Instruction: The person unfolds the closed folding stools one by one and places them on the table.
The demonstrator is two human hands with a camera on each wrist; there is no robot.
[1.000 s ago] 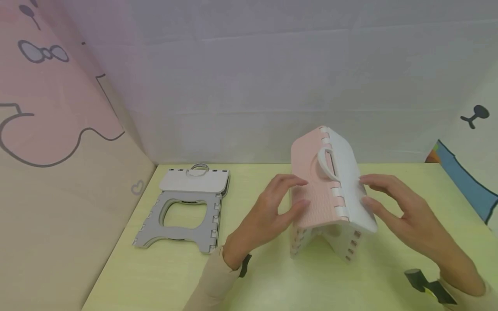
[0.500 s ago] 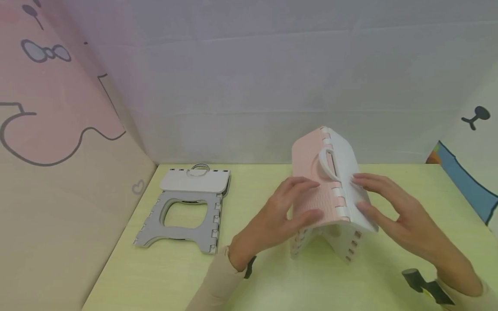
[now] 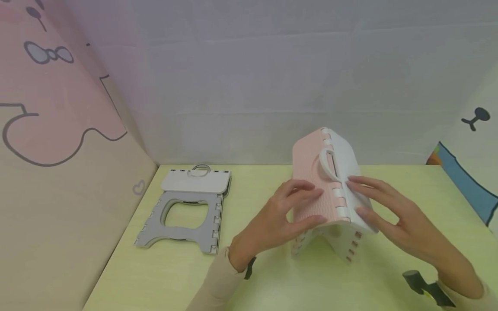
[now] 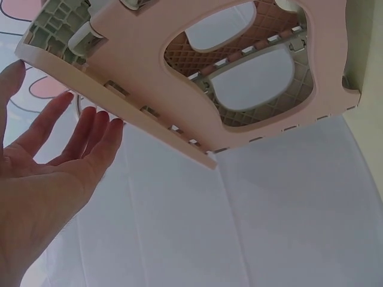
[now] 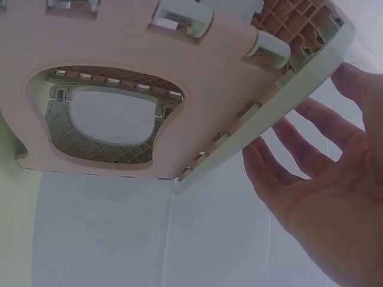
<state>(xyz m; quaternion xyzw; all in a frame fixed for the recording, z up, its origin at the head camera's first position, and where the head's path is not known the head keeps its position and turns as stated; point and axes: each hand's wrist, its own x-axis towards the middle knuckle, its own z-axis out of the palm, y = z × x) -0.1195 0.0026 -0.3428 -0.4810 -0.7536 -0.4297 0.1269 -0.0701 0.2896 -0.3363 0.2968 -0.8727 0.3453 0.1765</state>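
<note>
A pink and white folding stool [image 3: 310, 159] stands partly folded on the table, its two seat halves sloping down from the hinge ridge like a roof. A white loop handle [image 3: 324, 163] sticks up at the ridge. On the pink half rest the fingertips of my left hand [image 3: 272, 214]; my right hand [image 3: 402, 218] touches the white half. Both hands have extended, slightly bent fingers. From below, the left wrist view gives the pink leg panel [image 4: 140, 57] with its cutout, and the left fingers against the seat's outer side. The right wrist view shows the same on the other side.
A grey and white folding stool [image 3: 179, 233] lies folded flat on the left of the pale yellow-green table [image 3: 253, 276]. A whitish sheet [image 3: 249, 86] hangs behind the table, and cartoon-printed panels [image 3: 58, 142] flank it.
Both hands have moved inward over the seat halves, closer to the ridge. The pink and white stool keeps about the same partly folded shape. The grey stool has stayed put.
</note>
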